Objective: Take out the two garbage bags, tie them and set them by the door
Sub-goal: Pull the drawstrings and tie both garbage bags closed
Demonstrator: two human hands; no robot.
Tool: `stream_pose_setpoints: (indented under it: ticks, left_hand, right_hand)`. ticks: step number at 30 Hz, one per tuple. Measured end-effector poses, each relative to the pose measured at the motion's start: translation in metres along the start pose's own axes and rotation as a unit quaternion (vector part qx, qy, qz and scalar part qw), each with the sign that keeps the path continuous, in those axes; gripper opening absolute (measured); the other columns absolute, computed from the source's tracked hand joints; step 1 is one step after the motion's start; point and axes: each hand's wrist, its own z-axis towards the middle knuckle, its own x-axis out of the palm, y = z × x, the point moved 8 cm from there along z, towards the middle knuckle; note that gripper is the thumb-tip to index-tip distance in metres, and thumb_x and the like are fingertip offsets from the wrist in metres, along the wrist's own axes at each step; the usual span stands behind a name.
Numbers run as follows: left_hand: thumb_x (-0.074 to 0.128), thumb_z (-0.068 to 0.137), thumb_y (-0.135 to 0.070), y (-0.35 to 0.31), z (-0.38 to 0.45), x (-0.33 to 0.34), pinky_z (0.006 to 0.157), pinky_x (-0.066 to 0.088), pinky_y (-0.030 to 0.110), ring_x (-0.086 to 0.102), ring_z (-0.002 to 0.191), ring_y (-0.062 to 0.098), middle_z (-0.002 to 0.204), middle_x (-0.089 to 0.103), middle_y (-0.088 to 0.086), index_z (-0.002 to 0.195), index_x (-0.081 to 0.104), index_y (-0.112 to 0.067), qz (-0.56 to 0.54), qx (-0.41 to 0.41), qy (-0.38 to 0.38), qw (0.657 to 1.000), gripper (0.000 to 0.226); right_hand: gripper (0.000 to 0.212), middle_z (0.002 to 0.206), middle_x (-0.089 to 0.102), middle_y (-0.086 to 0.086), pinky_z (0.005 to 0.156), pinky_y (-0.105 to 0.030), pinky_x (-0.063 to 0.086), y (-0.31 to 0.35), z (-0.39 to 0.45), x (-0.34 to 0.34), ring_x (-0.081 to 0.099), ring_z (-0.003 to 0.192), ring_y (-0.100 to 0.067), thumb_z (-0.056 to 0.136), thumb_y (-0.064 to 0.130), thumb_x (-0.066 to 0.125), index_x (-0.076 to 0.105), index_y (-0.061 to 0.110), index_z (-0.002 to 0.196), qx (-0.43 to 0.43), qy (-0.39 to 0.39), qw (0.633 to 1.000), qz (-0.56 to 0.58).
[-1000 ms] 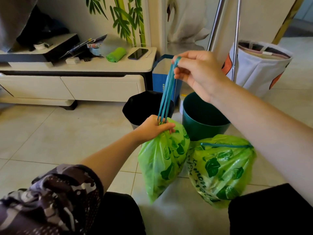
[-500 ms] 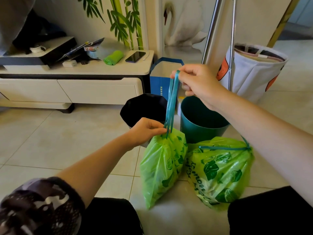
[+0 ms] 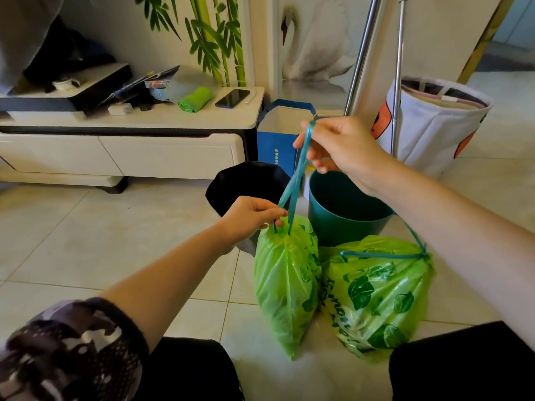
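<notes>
A low white table (image 3: pixel 173 120) stands at the left by the wall, with a dark phone (image 3: pixel 232 97) and a rolled green cloth (image 3: pixel 195 99) on top. On the tiled floor (image 3: pixel 86 241) in front sits a bin with a black liner (image 3: pixel 246 183). The left hand (image 3: pixel 249 217) pinches the gathered neck of the slim green bag (image 3: pixel 285 282), fingers pressed together on it. Blue drawstrings (image 3: pixel 298 175) run up tight from that neck to the right hand (image 3: pixel 338 146), which is closed around their top end. A teal bin (image 3: pixel 344 209) stands behind the bags. The fat green bag (image 3: pixel 376 296) lies on the floor touching the slim one, its own blue string pulled across its top. A white cloth basket (image 3: pixel 434 123) stands at the far right
</notes>
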Motion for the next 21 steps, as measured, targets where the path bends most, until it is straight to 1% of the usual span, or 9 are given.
stream_pose_setpoints:
  ticks: [4,7,8,10,13,15,17,19,21]
  left_hand:
    - [0.063,0.089,-0.024,-0.007,-0.003,0.004,0.096,0.051,0.044,0.065,0.097,0.033,0.092,0.072,0.016,0.073,0.074,-0.010,0.089,0.026,0.030,0.995,0.025]
    - [0.061,0.089,-0.013,-0.017,-0.007,0.013,0.092,0.051,0.026,0.067,0.098,0.023,0.098,0.074,0.012,0.094,0.077,-0.014,0.115,0.043,0.080,0.989,0.016]
    - [0.061,0.089,-0.011,-0.019,-0.008,0.016,0.091,0.051,0.027,0.066,0.095,0.023,0.096,0.073,0.011,0.102,0.075,-0.010,0.127,0.051,0.090,0.986,0.019]
    - [0.065,0.087,-0.013,-0.021,-0.008,0.022,0.093,0.051,0.039,0.064,0.090,0.023,0.090,0.067,0.010,0.106,0.072,-0.008,0.155,0.076,0.107,0.979,0.021]
    - [0.070,0.085,-0.026,-0.024,-0.010,0.028,0.093,0.052,0.040,0.066,0.093,0.027,0.093,0.070,0.014,0.100,0.073,-0.009,0.152,0.094,0.102,0.979,0.023]
    - [0.067,0.087,-0.028,-0.028,-0.009,0.028,0.088,0.054,0.039,0.068,0.086,0.027,0.089,0.071,0.018,0.090,0.074,-0.008,0.135,0.091,0.080,0.983,0.021]
    - [0.062,0.091,-0.026,-0.029,-0.009,0.030,0.083,0.053,0.035,0.064,0.076,0.021,0.084,0.071,0.018,0.084,0.074,-0.007,0.134,0.080,0.075,0.985,0.023]
    - [0.058,0.093,-0.025,-0.028,-0.008,0.030,0.081,0.051,0.031,0.060,0.072,0.014,0.078,0.069,0.014,0.084,0.074,-0.003,0.128,0.064,0.076,0.987,0.028]
    - [0.055,0.096,-0.025,-0.024,-0.007,0.025,0.079,0.050,0.028,0.059,0.072,0.012,0.074,0.067,0.008,0.086,0.073,0.001,0.104,0.047,0.066,0.991,0.033]
  right_hand:
    - [0.031,0.064,0.065,-0.002,0.060,-0.029,0.051,0.005,-0.001,0.011,0.060,0.059,-0.013,0.097,0.027,0.049,0.070,0.007,0.084,-0.009,0.023,1.000,-0.017]
    - [0.026,0.069,0.069,-0.003,0.059,-0.024,0.054,0.005,0.000,0.012,0.065,0.063,-0.012,0.097,0.018,0.048,0.069,0.011,0.084,-0.013,0.012,1.000,-0.005]
    - [0.025,0.072,0.070,-0.004,0.061,-0.024,0.055,0.004,0.000,0.011,0.066,0.065,-0.012,0.097,0.016,0.048,0.069,0.011,0.085,-0.011,0.008,1.000,0.002]
    - [0.023,0.077,0.072,-0.007,0.067,-0.027,0.058,0.000,0.002,0.010,0.068,0.070,-0.015,0.097,0.015,0.049,0.069,0.008,0.088,-0.006,0.003,1.000,0.021]
    - [0.021,0.079,0.072,-0.009,0.076,-0.032,0.059,-0.009,0.005,0.011,0.069,0.074,-0.019,0.096,0.016,0.051,0.069,0.005,0.091,0.006,-0.002,0.998,0.060]
    - [0.023,0.082,0.072,-0.012,0.078,-0.033,0.059,-0.016,0.007,0.013,0.069,0.077,-0.021,0.096,0.016,0.051,0.067,0.000,0.099,0.024,-0.006,0.996,0.087]
    - [0.023,0.086,0.072,-0.014,0.079,-0.034,0.059,-0.022,0.007,0.013,0.069,0.079,-0.022,0.096,0.015,0.051,0.063,0.001,0.108,0.041,-0.004,0.994,0.105]
    - [0.024,0.089,0.072,-0.013,0.077,-0.035,0.059,-0.033,0.004,0.015,0.070,0.080,-0.022,0.095,0.019,0.054,0.058,0.009,0.116,0.063,0.016,0.996,0.065]
    - [0.034,0.093,0.072,-0.012,0.076,-0.036,0.059,-0.049,-0.002,0.021,0.069,0.082,-0.021,0.094,0.025,0.054,0.048,0.014,0.126,0.100,0.068,0.991,-0.058]
